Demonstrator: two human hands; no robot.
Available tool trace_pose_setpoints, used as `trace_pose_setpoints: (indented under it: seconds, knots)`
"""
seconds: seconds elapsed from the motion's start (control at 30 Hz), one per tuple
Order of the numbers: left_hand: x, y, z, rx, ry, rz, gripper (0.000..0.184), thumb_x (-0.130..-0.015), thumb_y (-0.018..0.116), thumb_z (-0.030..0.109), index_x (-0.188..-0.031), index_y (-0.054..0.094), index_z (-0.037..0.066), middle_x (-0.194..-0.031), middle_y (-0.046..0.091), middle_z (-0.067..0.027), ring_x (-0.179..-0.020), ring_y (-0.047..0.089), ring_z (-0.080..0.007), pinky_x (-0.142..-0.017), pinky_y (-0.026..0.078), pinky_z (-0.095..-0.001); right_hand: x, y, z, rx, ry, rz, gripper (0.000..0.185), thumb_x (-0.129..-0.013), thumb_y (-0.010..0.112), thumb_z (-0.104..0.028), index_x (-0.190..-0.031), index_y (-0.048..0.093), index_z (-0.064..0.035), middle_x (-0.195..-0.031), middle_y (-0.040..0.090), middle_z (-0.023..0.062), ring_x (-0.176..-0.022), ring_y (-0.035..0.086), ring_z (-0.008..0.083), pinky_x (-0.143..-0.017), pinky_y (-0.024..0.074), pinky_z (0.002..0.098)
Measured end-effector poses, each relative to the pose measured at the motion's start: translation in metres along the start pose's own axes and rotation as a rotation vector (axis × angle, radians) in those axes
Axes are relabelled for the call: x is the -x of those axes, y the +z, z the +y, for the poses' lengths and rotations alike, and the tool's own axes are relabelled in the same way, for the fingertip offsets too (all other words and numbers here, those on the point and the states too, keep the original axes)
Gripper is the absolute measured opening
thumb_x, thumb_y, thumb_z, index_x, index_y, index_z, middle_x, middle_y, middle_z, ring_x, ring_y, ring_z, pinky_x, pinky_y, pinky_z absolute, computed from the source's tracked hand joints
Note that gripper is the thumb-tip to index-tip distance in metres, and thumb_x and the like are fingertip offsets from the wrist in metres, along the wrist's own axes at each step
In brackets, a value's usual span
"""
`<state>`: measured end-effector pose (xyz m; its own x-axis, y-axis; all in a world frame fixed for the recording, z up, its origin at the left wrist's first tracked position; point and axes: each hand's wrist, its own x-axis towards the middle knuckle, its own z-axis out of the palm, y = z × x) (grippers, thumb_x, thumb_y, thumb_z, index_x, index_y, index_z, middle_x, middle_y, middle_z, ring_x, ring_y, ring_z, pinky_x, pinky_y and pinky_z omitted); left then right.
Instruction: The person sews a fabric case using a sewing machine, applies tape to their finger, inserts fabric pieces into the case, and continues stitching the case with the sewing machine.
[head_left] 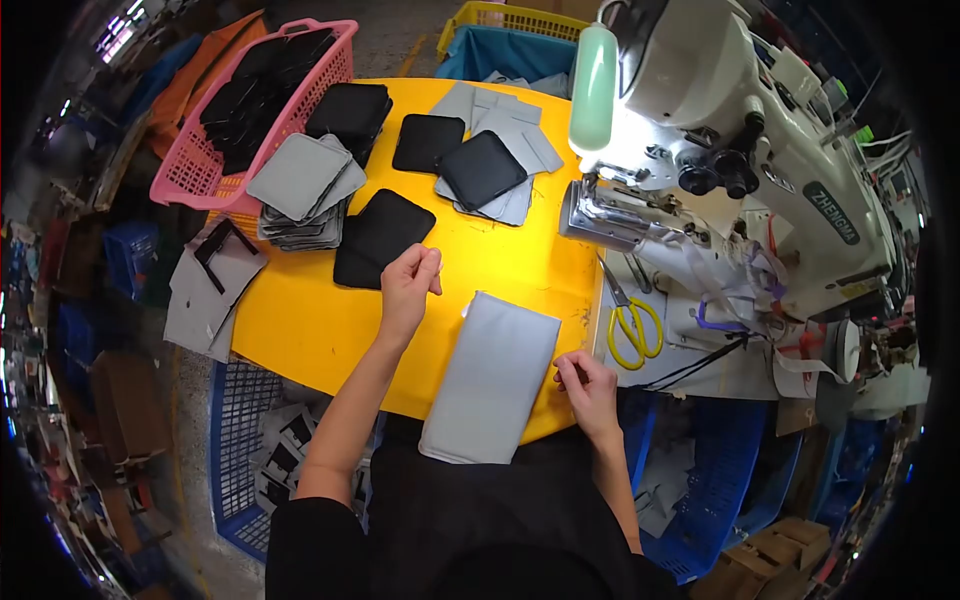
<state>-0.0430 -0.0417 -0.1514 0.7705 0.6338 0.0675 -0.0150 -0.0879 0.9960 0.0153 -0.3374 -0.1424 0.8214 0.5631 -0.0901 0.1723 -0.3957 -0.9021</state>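
On the yellow table (290, 330), a grey fabric rectangle (492, 375) lies near the front edge, in front of the person's body. My left hand (408, 284) is raised with its fingers curled together, just beside two overlapping black pads (385, 235); whether anything is pinched in it is too small to tell. Close to the right edge of the grey fabric is my right hand (588, 388), its fingers curled and thumb near the fingertips, contents not visible. A stack of grey pads (305, 180) and more black pads (483, 168) on grey pieces lie farther back.
A white sewing machine (790, 190) stands at the right, with yellow-handled scissors (634, 328) beside it. A pink basket (325, 75) of black pieces is at the back left. Blue baskets (225, 450) sit below the table, and a yellow crate (520, 22) stands behind.
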Motion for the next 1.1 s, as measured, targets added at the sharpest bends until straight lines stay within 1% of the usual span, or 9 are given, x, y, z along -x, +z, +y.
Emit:
trace_pose_setpoints:
  seconds: [0.2, 0.3, 0.53, 0.67, 0.77, 0.87, 0.93, 1.03, 1.1]
  knots:
    - [-0.047, 0.013, 0.004, -0.179, -0.113, 0.038, 0.012, -0.095, 0.061, 0.013, -0.091, 0.063, 0.001, -0.075, 0.061, -0.0055, -0.075, 0.062, -0.0144, -0.07, 0.05, -0.0271, -0.01, 0.01, -0.005, 0.001, -0.049, 0.046, 0.017, -0.098, 0.059, -0.013, -0.092, 0.065, 0.0015, -0.073, 0.065, 0.0043, -0.064, 0.062, 0.0096, -0.061, 0.05, 0.0236]
    - [-0.083, 0.027, -0.03, -0.696, 0.496, 0.074, 0.013, -0.089, 0.066, 0.011, -0.097, 0.065, 0.001, -0.093, 0.067, -0.0116, -0.094, 0.064, -0.0245, -0.083, 0.051, -0.0368, -0.012, 0.011, -0.014, 0.024, -0.055, 0.067, 0.017, -0.098, 0.059, -0.013, -0.091, 0.065, 0.0016, -0.074, 0.065, 0.004, -0.065, 0.062, 0.0091, -0.061, 0.0499, 0.0236]
    - [-0.176, 0.049, -0.061, -1.004, 0.568, 0.529, 0.036, -0.082, 0.072, 0.014, -0.114, 0.061, 0.001, -0.108, 0.065, -0.017, -0.102, 0.06, -0.034, -0.091, 0.049, -0.0423, -0.058, 0.014, -0.038, -0.017, -0.13, 0.019, 0.015, -0.098, 0.058, -0.012, -0.095, 0.064, 0.0017, -0.077, 0.066, 0.004, -0.071, 0.062, 0.0081, -0.062, 0.0495, 0.0235]
    - [-0.19, 0.023, -0.038, -0.743, 0.049, -0.09, 0.039, -0.087, 0.07, 0.017, -0.12, 0.059, 0.0, -0.109, 0.065, -0.0144, -0.102, 0.061, -0.03, -0.087, 0.05, -0.041, -0.118, 0.033, -0.04, -0.153, -0.098, -0.014, 0.025, -0.098, 0.059, -0.021, -0.107, 0.065, 0.0004, -0.087, 0.068, 0.0066, -0.075, 0.064, 0.0139, -0.066, 0.0502, 0.0259]
    - [-0.158, 0.009, -0.034, 0.247, -0.463, -0.285, 0.032, -0.092, 0.067, 0.021, -0.114, 0.062, 0.0, -0.104, 0.067, -0.0097, -0.093, 0.064, -0.0221, -0.08, 0.052, -0.0351, -0.168, 0.049, -0.04, -0.214, 0.094, -0.037, 0.033, -0.099, 0.058, -0.026, -0.118, 0.062, 0.0007, -0.099, 0.068, 0.0072, -0.089, 0.066, 0.0152, -0.073, 0.0519, 0.0266]
    - [-0.109, 0.001, -0.028, 0.474, -0.332, -0.295, 0.028, -0.096, 0.063, 0.023, -0.11, 0.063, -0.001, -0.098, 0.067, -0.0052, -0.089, 0.064, -0.0163, -0.076, 0.052, -0.0287, -0.188, 0.066, -0.047, -0.645, 0.197, -0.122, 0.038, -0.098, 0.06, -0.03, -0.12, 0.061, 0.0005, -0.107, 0.067, 0.0076, -0.1, 0.064, 0.0186, -0.079, 0.0522, 0.0305]
    - [-0.082, -0.006, -0.015, 0.362, -0.324, -0.273, 0.025, -0.095, 0.064, 0.022, -0.105, 0.064, -0.001, -0.095, 0.068, -0.0058, -0.087, 0.064, -0.0167, -0.075, 0.051, -0.0287, -0.195, 0.073, -0.057, -1.051, 0.218, -0.209, 0.039, -0.097, 0.061, -0.031, -0.119, 0.061, 0.0002, -0.109, 0.067, 0.0077, -0.105, 0.063, 0.0197, -0.081, 0.0522, 0.0326]
    - [-0.042, -0.018, 0.003, 0.153, -0.298, -0.242, 0.02, -0.093, 0.066, 0.02, -0.096, 0.066, 0.0, -0.091, 0.068, -0.0072, -0.084, 0.064, -0.0176, -0.072, 0.051, -0.0286, -0.201, 0.077, -0.067, -0.496, -0.315, -0.06, 0.033, -0.094, 0.065, -0.025, -0.118, 0.062, -0.0016, -0.108, 0.069, 0.0108, -0.099, 0.066, 0.0242, -0.08, 0.0534, 0.0345]
    - [-0.022, -0.024, 0.013, -0.399, -0.171, -0.241, 0.018, -0.091, 0.066, 0.018, -0.094, 0.067, 0.0, -0.093, 0.069, -0.0096, -0.084, 0.065, -0.0206, -0.073, 0.05, -0.0296, -0.178, 0.068, -0.091, -0.215, -0.49, -0.012, 0.032, -0.093, 0.065, -0.021, -0.118, 0.062, -0.002, -0.107, 0.069, 0.012, -0.097, 0.067, 0.0258, -0.08, 0.0537, 0.0347]
